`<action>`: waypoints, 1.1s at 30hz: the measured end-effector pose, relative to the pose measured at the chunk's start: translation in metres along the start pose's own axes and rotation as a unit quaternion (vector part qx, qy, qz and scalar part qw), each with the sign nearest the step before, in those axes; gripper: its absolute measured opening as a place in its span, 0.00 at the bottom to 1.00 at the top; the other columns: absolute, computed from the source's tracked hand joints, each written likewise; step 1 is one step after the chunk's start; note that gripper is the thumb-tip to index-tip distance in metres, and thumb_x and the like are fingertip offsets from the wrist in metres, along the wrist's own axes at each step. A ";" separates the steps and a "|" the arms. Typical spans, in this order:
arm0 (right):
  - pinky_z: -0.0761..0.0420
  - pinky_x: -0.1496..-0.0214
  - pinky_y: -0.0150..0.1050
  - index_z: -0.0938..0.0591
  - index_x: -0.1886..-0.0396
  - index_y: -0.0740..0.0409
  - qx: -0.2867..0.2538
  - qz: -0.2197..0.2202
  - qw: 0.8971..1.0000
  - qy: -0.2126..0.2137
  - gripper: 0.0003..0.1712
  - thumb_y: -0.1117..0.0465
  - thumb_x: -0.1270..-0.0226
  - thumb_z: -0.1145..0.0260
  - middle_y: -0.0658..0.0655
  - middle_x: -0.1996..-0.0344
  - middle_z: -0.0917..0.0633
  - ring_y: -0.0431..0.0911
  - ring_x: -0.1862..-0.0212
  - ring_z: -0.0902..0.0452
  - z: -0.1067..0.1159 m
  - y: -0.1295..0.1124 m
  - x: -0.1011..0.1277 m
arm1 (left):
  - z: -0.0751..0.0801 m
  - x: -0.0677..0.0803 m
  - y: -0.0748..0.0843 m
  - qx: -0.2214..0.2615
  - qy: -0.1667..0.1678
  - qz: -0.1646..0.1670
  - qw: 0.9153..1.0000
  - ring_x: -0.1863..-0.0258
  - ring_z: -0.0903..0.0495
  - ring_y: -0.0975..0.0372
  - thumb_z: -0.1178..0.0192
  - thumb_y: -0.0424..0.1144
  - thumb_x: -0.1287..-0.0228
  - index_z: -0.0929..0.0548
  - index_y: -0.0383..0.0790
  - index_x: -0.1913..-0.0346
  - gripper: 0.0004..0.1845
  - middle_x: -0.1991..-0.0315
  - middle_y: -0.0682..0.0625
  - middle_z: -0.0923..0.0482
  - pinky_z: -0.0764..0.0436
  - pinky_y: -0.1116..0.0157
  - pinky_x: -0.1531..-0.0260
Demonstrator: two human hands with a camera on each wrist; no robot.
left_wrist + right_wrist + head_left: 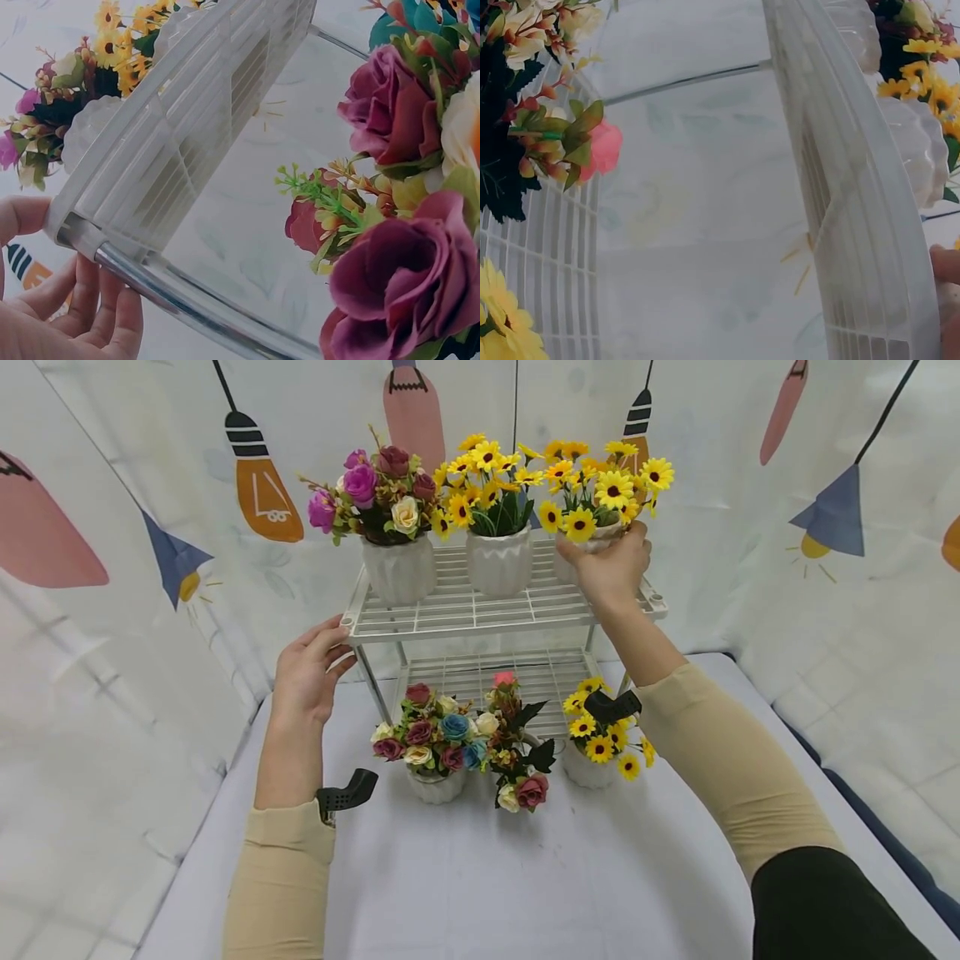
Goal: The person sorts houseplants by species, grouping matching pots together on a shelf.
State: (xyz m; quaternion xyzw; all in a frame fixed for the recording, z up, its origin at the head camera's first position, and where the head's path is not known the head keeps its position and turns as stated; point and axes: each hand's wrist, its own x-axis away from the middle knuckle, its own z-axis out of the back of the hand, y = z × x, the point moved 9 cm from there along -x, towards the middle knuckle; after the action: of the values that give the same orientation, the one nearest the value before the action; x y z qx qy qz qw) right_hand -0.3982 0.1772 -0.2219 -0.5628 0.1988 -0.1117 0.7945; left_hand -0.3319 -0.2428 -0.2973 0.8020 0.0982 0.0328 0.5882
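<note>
Head view: sunflower pot [592, 545] at shelf's [450, 610] 2 o'clock corner is gripped by R hand [611, 564], fingers curled round; L hand [307, 672], fingers relaxed, is rested at 8 o'clock corner.

Top shelf [450, 614]: three pots stood in a row, the rose pot [400, 568] left, a daisy pot [498, 560] in the middle, another daisy pot [592, 545] right.
Right hand [609, 568]: gripped the right-end pot.
Left hand [306, 675]: rested at the shelf's front left corner.
Table [525, 877]: three more pots [437, 781] stood before the rack's lower shelf [480, 672].
</note>
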 end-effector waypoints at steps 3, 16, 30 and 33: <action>0.33 0.32 0.36 0.50 0.19 0.54 0.004 0.009 1.000 -0.002 0.64 0.39 0.43 0.21 0.58 0.27 0.40 0.48 0.31 0.40 0.001 -0.002 0.000 | 0.000 0.000 0.001 0.000 -0.003 0.001 1.000 0.51 0.23 0.60 0.36 0.37 0.26 0.28 0.29 0.28 0.29 0.46 0.49 0.22 0.27 0.62 0.45; 0.32 0.32 0.37 0.51 0.18 0.54 0.011 0.030 0.999 -0.035 0.66 0.43 0.44 0.19 0.57 0.25 0.42 0.46 0.29 0.41 0.021 0.002 0.010 | 0.003 0.002 -0.001 -0.008 -0.001 0.009 1.000 0.50 0.23 0.60 0.36 0.38 0.26 0.28 0.31 0.28 0.29 0.45 0.50 0.23 0.29 0.61 0.41; 0.39 0.29 0.32 0.43 0.21 0.50 -0.047 0.070 0.996 -0.028 0.53 0.47 0.38 0.22 0.52 0.28 0.37 0.43 0.29 0.43 0.065 0.007 0.040 | 0.001 0.001 0.000 -0.005 0.000 0.002 1.000 0.51 0.23 0.60 0.37 0.37 0.26 0.28 0.29 0.29 0.28 0.46 0.49 0.22 0.28 0.62 0.44; 0.37 0.30 0.34 0.41 0.23 0.51 -0.052 0.080 0.995 -0.028 0.50 0.47 0.36 0.23 0.52 0.29 0.36 0.43 0.30 0.42 0.070 0.010 0.046 | 0.000 0.001 0.000 -0.008 -0.001 0.000 1.000 0.50 0.23 0.60 0.37 0.37 0.25 0.28 0.29 0.28 0.28 0.46 0.49 0.22 0.28 0.62 0.44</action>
State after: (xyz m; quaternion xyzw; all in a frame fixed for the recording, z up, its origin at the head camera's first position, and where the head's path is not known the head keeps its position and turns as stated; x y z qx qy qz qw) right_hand -0.3263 0.2217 -0.2196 -0.5887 0.2264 -0.0215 0.7757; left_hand -0.3310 -0.2426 -0.2969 0.7977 0.0972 0.0330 0.5943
